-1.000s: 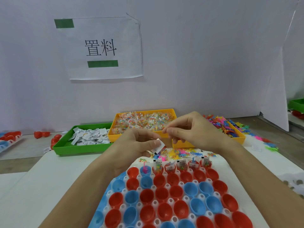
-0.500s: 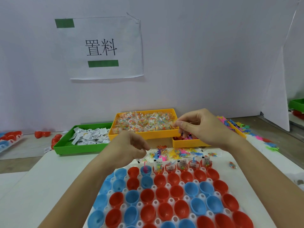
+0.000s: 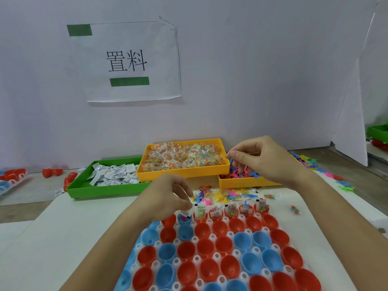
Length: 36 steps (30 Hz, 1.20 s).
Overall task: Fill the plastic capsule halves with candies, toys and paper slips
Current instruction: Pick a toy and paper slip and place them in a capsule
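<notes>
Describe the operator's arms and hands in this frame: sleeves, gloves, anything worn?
Both forearms are bare as far as the frame shows, with no sleeves in view. The left hand and right hand wear no gloves. No rings, watch, wristband or markings are visible on either hand or wrist. Fingernails look short and unpainted.

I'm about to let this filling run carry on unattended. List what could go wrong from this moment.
1. The left hand is lowering a paper slip into a blue capsule half in the far row; the slip stands tall and might tip out.
2. The right hand hovers over the toy tray, whose toys look tangled, so it may lift several at once.
3. A candy packet lies loose near the mat's right edge and could get brushed off.
</notes>
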{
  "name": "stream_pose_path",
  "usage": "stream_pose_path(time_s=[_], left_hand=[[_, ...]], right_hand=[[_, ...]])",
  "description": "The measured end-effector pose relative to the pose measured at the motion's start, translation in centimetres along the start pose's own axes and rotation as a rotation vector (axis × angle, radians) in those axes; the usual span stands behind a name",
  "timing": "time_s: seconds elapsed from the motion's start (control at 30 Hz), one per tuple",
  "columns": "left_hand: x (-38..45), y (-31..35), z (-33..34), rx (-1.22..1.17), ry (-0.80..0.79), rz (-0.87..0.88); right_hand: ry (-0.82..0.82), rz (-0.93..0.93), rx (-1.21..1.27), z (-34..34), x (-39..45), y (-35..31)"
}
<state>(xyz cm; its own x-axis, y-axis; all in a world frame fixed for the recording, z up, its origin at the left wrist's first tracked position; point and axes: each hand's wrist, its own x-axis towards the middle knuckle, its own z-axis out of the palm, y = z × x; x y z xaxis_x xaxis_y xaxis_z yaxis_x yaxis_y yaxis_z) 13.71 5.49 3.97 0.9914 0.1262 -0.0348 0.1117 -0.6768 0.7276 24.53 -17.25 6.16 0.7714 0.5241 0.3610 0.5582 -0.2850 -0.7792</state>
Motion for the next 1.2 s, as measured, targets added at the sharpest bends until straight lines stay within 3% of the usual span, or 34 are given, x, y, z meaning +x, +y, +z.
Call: stream_pose_path(time_s=[0.33, 0.77, 1.1, 1.2], left_hand=[[0.1, -0.2, 0.3, 0.011, 0.025, -0.051], [0.4, -0.8, 0.1, 0.076, -0.065, -0.039], [0.3, -0.9, -0.2, 0.103, -0.078, -0.010], [0.4, -1.1, 0.2, 0.152, -0.085, 0.002]], right_hand=[[0.030, 0.007, -0.018, -1.0, 0.0, 0.6], [0.064, 0.082, -0.070, -2.9, -0.2, 2.0], [-0.115, 0.415, -0.647, -4.1, -0.6, 6.3], [-0.168, 0.492, -0.692, -3.3, -0.6, 7.1]])
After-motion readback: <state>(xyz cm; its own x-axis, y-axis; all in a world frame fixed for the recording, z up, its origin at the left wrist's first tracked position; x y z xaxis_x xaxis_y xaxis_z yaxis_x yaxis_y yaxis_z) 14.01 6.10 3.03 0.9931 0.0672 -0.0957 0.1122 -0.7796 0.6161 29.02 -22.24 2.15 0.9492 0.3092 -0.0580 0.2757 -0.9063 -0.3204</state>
